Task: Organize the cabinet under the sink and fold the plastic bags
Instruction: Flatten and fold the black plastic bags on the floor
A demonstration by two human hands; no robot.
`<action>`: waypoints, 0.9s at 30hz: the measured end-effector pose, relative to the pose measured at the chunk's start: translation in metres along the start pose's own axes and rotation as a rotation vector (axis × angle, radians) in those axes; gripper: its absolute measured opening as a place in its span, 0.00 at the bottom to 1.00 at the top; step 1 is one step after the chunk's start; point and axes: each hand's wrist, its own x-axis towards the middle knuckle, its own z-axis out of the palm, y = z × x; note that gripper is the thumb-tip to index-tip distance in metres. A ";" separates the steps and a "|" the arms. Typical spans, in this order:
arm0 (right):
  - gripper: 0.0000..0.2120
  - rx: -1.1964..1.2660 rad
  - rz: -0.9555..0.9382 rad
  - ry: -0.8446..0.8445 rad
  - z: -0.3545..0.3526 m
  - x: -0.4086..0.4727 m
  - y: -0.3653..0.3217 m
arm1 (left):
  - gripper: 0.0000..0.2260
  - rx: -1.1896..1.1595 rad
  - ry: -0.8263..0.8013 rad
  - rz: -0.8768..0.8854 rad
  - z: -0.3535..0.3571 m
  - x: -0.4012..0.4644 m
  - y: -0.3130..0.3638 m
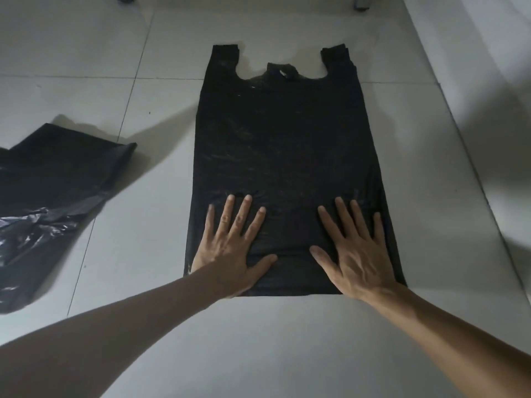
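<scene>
A black plastic carrier bag (283, 145) lies flat on the pale tiled floor (161, 173), its two handles pointing away from me. My left hand (232, 245) presses palm-down on the bag's near left part, fingers straight and spread. My right hand (355, 248) presses flat on the near right part in the same way. Both hands rest just above the bag's bottom edge. A second heap of black plastic bags (54, 196) lies crumpled on the floor at the left.
A white wall or panel (488, 110) runs along the right side of the floor. Two grey furniture legs (360, 2) stand at the far top edge. Bare tiles surround the flat bag.
</scene>
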 end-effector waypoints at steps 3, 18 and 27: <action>0.37 0.009 0.017 0.012 -0.003 0.000 -0.002 | 0.38 -0.001 0.002 -0.002 -0.003 0.000 0.004; 0.41 0.020 0.163 0.012 0.001 -0.009 0.018 | 0.47 0.012 -0.066 -0.122 -0.006 -0.019 -0.012; 0.45 -0.044 0.040 -0.046 -0.066 0.007 0.002 | 0.43 -0.153 -0.299 -0.089 -0.075 -0.005 -0.041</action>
